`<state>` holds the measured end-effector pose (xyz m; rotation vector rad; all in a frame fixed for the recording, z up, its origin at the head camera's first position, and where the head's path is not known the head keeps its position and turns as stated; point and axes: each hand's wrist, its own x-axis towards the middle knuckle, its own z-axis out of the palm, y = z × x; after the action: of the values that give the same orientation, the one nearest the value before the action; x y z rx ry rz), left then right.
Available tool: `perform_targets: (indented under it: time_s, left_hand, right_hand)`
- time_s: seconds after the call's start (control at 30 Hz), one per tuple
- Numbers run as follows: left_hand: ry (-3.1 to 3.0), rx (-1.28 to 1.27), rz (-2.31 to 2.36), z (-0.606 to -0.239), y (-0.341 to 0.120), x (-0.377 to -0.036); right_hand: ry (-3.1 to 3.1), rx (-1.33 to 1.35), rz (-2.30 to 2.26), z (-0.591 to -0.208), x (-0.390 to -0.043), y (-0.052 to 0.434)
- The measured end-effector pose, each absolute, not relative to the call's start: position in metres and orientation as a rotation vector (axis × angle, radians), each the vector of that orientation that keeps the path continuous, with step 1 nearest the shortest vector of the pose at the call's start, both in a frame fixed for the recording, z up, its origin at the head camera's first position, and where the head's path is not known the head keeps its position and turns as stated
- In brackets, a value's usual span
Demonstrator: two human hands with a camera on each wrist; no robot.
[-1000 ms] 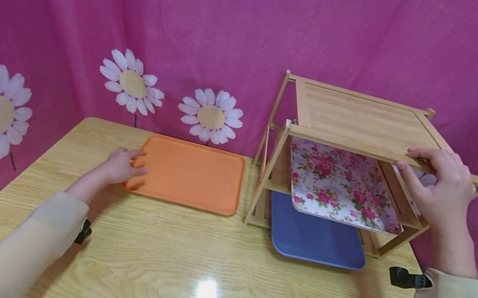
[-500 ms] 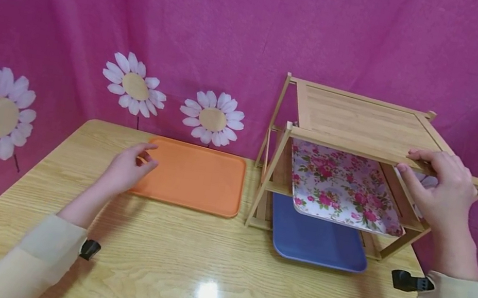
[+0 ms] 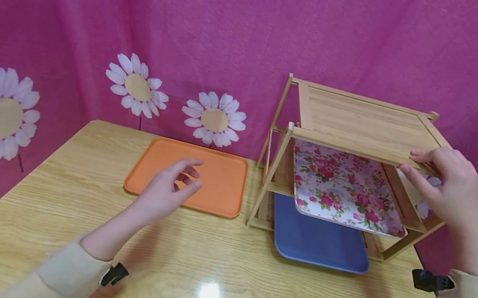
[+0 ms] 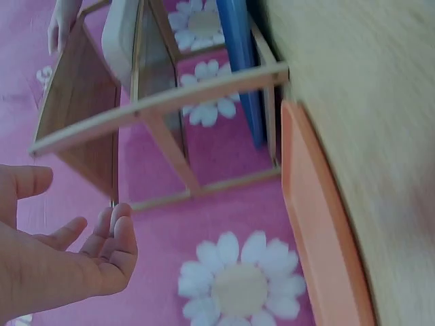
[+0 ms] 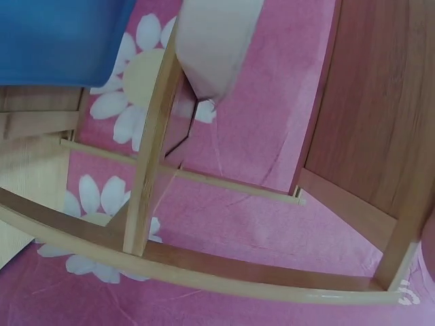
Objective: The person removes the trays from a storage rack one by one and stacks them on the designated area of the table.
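My left hand (image 3: pixel 167 187) hovers in front of the orange tray (image 3: pixel 219 182), with loosely bent fingers and nothing between them. In the left wrist view, the left hand's fingers (image 4: pixel 119 248) point toward the side of the wooden rack (image 4: pixel 163 102). My right hand (image 3: pixel 455 188) grips the rack's top front rail near its right end, fingers over the top and thumb at the front edge. A floral tray (image 3: pixel 345 192) lies on the rack's middle shelf, and a blue tray (image 3: pixel 320 240) on the bottom level juts out at the front.
The rack (image 3: pixel 365 119) stands at the right on a wood-grain table (image 3: pixel 181 275). A pink curtain (image 3: pixel 202 23) with large white daisies hangs behind and at the left. The orange tray lies flat near the curtain, left of the rack.
My left hand has drawn away from the orange tray's left edge and moved right and toward me. My right wrist has shifted slightly right, its fingers still at the rail. The trays have stayed put.
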<state>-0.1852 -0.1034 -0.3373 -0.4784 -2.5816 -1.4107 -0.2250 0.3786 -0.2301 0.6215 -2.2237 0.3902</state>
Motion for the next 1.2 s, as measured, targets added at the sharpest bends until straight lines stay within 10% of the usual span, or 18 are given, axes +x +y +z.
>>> perform_targets:
  time_s: [1.2]
  left_hand:
    - [-2.422, -0.715, -2.395, -0.35, 0.072, -0.204]
  right_hand:
    - [-2.214, 0.575, 0.377, -0.237, -0.229, 0.381]
